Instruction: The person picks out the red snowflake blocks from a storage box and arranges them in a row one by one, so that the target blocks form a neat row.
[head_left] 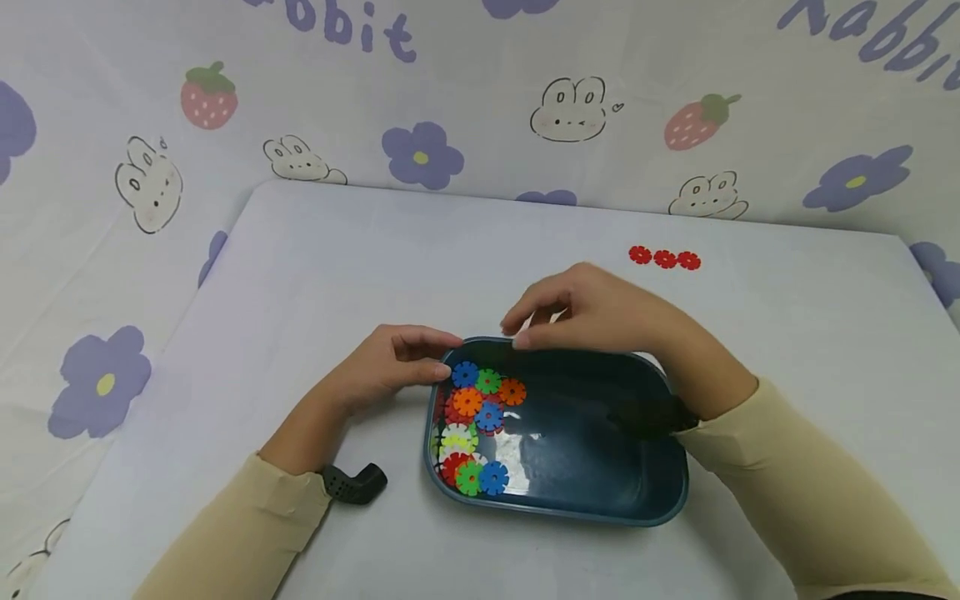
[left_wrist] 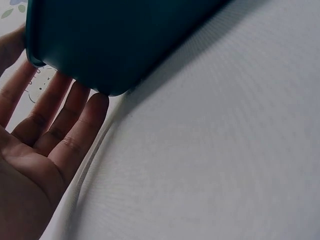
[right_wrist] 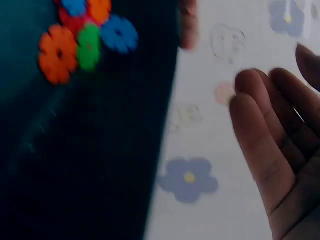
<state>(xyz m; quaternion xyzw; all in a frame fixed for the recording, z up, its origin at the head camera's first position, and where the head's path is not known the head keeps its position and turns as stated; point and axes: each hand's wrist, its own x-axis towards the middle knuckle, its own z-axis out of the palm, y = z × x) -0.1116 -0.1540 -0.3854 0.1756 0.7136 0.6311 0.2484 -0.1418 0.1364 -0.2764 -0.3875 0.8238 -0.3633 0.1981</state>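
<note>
A dark teal plastic basin (head_left: 558, 510) stands on the white table. Colourful notched plastic snowflake discs (head_left: 467, 402) lie heaped along its left end, in blue, orange, green, red, yellow and white. My left hand (head_left: 386, 367) holds the basin's far left corner, thumb at the rim and fingers against the outer wall, as the left wrist view also shows. Over the far rim hovers my right hand (head_left: 592, 312), its fingers loosely bent with nothing between them. In the right wrist view those fingers (right_wrist: 260, 135) are apart from the basin wall.
Three red snowflake discs (head_left: 665, 259) lie in a row, edge to edge, toward the back right of the table. A black wrist device (head_left: 356, 483) sits at the left cuff. Behind the table hangs a printed cloth (head_left: 480, 108) with rabbits, strawberries and purple flowers.
</note>
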